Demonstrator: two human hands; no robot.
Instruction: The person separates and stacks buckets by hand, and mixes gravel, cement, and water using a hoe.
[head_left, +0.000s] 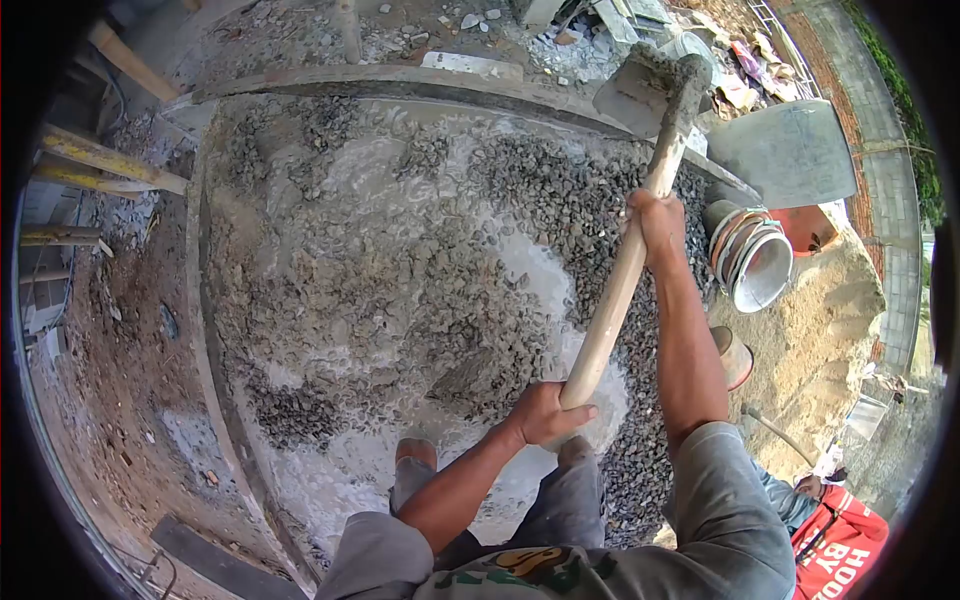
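My left hand (547,412) is closed around the lower end of a long wooden handle (612,312). Farther up the same handle, my right hand (660,228) grips it below the head. The tool is a hoe with a wide, mortar-caked blade (636,92), raised at the top right over the far frame edge. Below it spreads a bed of wet grey concrete mix (400,260), with dark gravel (560,190) along its right side and pale watery patches. My feet are at the near side of the mix.
Boards (205,330) border the mix. Stacked buckets (762,268), a grey sheet (785,155) and a sand pile (820,330) lie to the right. A person in a red top (840,535) is at the lower right. Wooden poles (110,160) stand at the left.
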